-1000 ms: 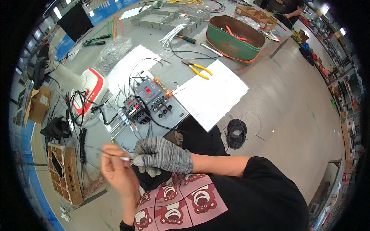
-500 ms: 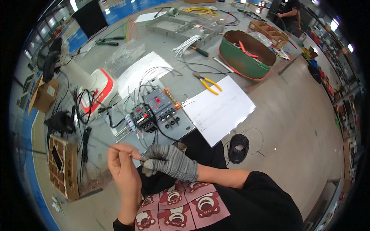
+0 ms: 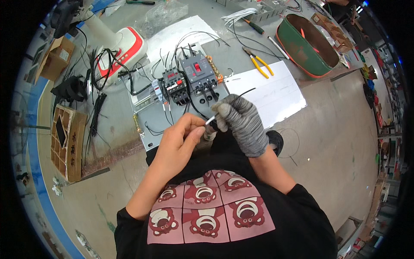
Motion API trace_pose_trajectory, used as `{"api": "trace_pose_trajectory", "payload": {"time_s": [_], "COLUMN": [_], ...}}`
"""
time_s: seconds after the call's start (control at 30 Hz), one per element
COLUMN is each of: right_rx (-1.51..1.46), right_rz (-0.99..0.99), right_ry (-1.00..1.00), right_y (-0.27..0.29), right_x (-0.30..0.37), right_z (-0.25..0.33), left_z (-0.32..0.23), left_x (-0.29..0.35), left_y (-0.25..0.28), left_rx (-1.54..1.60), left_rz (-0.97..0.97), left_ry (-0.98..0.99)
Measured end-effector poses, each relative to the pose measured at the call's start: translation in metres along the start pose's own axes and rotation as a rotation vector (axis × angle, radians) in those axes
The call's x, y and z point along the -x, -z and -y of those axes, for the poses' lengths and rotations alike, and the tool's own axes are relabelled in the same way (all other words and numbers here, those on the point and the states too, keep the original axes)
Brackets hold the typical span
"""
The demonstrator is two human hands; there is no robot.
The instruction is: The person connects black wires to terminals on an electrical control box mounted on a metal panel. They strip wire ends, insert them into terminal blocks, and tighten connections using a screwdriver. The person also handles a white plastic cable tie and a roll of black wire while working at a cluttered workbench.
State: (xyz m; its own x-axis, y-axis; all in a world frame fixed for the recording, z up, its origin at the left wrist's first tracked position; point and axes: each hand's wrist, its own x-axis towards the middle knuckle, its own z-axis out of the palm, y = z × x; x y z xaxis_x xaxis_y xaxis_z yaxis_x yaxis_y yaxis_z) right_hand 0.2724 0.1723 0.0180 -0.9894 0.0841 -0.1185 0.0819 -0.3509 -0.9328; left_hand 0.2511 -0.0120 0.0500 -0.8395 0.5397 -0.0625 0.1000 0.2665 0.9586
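Fingertip Grip on a Sleeved Black Wire

Clock directions are reckoned from the meeting point of the fingertips, with 12 toward the top. A white sleeve (image 3: 210, 120) is pinched at the centre by the bare left hand (image 3: 177, 142); the thumb and index fingertips are nearly closed around it, and the other fingers are curled. By the right hand (image 3: 246, 127), clad in a grey knitted glove, a black wire (image 3: 247, 93) is gripped between thumb and bent fingers with almost no gap, its free end projected toward 2 o'clock. Whether wire and sleeve are joined cannot be told, as the stretch between is covered by the glove.

Between 11 and 12 o'clock, a circuit breaker (image 3: 197, 71) is mounted on a grey plate (image 3: 166, 122); its pale face markings are too small to be read. A contactor (image 3: 174, 84) is set beside it, toward 10 o'clock. Yellow-handled pliers (image 3: 260, 64) are laid near 1 o'clock, and a white sheet (image 3: 276, 93) at 2. At 9 o'clock, dark characters are borne on the side of a compartmented cardboard box (image 3: 76, 140); at 10, a white label is carried by an open carton (image 3: 54, 62).
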Motion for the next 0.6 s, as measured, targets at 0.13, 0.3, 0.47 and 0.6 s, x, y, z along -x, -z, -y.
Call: {"api": "trace_pose_trajectory", "payload": {"time_s": [0.13,0.3,0.47,0.6], "right_rx": [-0.024,-0.116,-0.255,-0.267], "right_rz": [-0.038,-0.182,-0.222,-0.246], "right_ry": [0.031,0.073,0.121,0.104], "right_y": [0.014,0.036,0.054,0.057], "right_x": [-0.007,-0.009,-0.019,-0.021], "right_z": [-0.006,-0.012,-0.022,-0.024], "left_z": [0.012,0.024,0.027,0.032], "left_x": [-0.003,-0.005,-0.003,-0.009], "left_y": [0.003,0.007,0.015,0.018], "left_rx": [-0.097,-0.16,-0.181,-0.208], "left_rz": [-0.045,-0.11,-0.183,-0.174], "left_ry": [-0.054,-0.06,-0.039,-0.068]}}
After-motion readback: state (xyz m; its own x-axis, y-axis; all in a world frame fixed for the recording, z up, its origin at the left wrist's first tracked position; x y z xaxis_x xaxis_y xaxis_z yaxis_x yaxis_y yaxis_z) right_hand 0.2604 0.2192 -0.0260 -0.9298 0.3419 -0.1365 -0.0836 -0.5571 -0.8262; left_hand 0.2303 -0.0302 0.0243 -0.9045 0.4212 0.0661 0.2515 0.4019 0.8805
